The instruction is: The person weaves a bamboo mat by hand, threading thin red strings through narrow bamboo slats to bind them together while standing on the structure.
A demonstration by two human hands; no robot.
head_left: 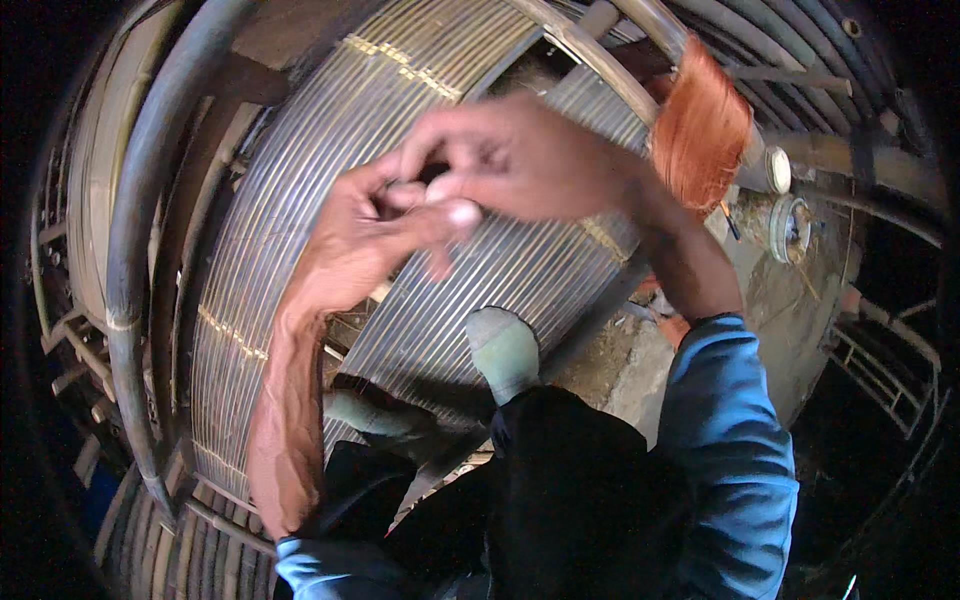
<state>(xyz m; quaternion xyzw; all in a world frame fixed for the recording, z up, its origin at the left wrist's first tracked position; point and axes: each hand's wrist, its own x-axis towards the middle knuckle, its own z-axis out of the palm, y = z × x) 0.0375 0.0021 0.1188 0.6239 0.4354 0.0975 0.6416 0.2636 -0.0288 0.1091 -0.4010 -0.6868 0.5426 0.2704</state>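
Note:
My left hand and my right hand meet in front of me, above the slatted bamboo platform. Their fingertips come together, somewhat smeared by motion. On the right hand the fingers curl inward in a pinch. The left fingers bend toward them, while the left thumb points to the right. Whatever lies between the fingers is too small or hidden to make out. Close to my right wrist hangs a bundle of reddish-brown fibres, draped from a pole.
My feet in pale green socks rest on the slats. A thick bamboo pole curves along the left. At the right, a white bucket stands on the concrete floor. A bamboo rack is farther right.

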